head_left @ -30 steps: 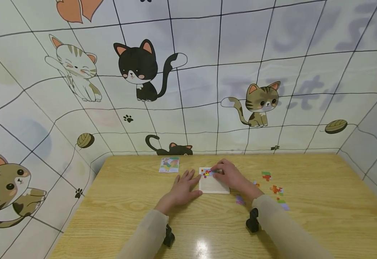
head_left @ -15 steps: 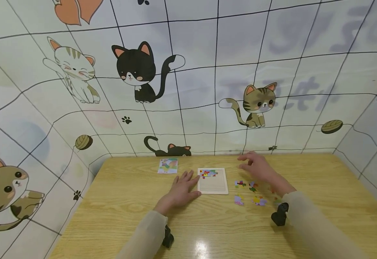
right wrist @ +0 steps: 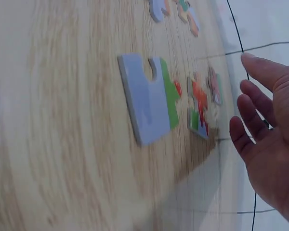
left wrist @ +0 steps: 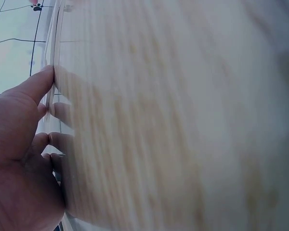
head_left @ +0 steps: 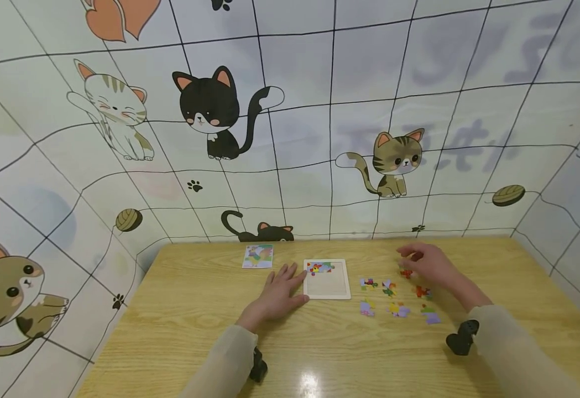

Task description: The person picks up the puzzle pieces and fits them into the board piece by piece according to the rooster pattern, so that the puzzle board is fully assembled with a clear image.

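Observation:
My left hand (head_left: 281, 293) rests on the table with fingers spread, its thumb and fingertips at the left edge of a square puzzle tray (head_left: 330, 288). Joined pieces (head_left: 320, 267) fill part of the tray's top row. To the right, my right hand (head_left: 429, 265) hovers above a red puzzle piece (head_left: 406, 273), partly covering it. In the right wrist view its fingers are loosely bent, with nothing between them. Below lie an orange-red piece (head_left: 422, 291) and a lilac-and-green piece (right wrist: 151, 98). The left wrist view shows the left hand (left wrist: 19, 144) flat against the wood.
Between tray and right hand lie several loose pieces, among them a dark-red one (head_left: 368, 283), a green-orange one (head_left: 389, 287), a lilac one (head_left: 366, 308) and a yellow-lilac one (head_left: 398, 310). A picture card (head_left: 257, 256) lies back left. A cat-patterned wall (head_left: 309, 138) borders the table.
My right hand has let go of a piece at the tray's top row and moved right, over the loose pieces on the far side. The left hand has stayed at the tray.

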### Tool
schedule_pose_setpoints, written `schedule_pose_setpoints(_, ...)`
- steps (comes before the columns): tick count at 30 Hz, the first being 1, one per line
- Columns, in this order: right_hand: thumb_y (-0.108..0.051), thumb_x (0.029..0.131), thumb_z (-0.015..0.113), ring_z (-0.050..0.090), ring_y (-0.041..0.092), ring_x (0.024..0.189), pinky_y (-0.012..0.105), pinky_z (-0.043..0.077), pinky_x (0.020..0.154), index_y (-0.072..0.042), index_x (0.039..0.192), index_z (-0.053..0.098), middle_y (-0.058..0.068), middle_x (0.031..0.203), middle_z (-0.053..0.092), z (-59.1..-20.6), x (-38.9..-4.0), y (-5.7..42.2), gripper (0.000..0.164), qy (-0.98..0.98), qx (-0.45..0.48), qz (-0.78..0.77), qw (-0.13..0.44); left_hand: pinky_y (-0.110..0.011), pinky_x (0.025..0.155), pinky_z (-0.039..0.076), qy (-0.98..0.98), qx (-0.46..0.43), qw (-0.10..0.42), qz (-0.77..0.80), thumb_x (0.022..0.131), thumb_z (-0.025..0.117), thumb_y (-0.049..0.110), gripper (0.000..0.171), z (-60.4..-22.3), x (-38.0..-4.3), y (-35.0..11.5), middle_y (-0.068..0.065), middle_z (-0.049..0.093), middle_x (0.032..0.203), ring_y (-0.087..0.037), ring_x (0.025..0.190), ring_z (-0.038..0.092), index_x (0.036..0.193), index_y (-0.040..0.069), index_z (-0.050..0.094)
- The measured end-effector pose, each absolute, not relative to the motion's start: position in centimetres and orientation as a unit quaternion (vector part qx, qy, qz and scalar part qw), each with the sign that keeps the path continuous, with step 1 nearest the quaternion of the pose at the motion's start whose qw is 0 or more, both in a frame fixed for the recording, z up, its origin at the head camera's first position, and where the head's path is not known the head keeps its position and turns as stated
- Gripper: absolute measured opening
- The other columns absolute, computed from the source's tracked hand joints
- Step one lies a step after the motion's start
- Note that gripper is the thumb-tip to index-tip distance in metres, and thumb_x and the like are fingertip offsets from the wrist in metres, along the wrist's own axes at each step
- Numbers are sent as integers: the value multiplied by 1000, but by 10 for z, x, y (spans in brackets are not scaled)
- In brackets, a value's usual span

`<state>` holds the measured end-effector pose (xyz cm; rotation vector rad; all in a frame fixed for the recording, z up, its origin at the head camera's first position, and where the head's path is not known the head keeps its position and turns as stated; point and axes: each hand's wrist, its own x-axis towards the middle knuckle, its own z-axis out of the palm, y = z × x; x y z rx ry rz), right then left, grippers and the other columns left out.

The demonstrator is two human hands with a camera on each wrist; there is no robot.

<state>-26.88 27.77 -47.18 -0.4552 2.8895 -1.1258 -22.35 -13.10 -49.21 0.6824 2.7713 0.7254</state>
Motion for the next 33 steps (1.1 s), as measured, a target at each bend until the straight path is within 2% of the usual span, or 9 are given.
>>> schedule_pose_setpoints(11, -19, 93, 78, 60, 24, 96, 31, 52, 76, 6, 129, 65, 16, 114, 69, -478, -267, 305, 46, 916, -155, -365, 53, -62, 121, 5, 935, 232, 101, 248, 103, 61, 40, 67, -490, -223, -130, -19, 20, 168, -40, 155, 10, 159, 11, 39)
schedule_pose_setpoints(17, -20, 94, 77, 59, 23, 97, 37, 52, 79, 6, 130, 64, 14, 112, 67, -480, -265, 305, 47, 914, -164, -361, 81, -64, 120, 7, 934, 234, 98, 252, 103, 61, 40, 67, -492, -224, -131, -19, 20, 168, -40, 155, 11, 159, 10, 39)
schedule_pose_setpoints(24, -18, 93, 76, 55, 21, 89, 39, 49, 77, 6, 127, 65, 11, 107, 65, -483, -267, 302, 44, 909, -172, -369, 88, -63, 121, 6, 934, 233, 98, 252, 104, 60, 40, 67, -490, -224, -132, -18, 20, 168, -40, 155, 10, 159, 10, 39)
schedule_pose_setpoints(33, -12, 89, 79, 54, 22, 86, 35, 49, 71, 4, 118, 62, 11, 101, 61, -481, -267, 297, 38, 907, -158, -380, 90, -63, 121, 6, 933, 233, 99, 255, 103, 61, 38, 67, -489, -222, -131, -20, 20, 168, -40, 155, 11, 159, 9, 39)
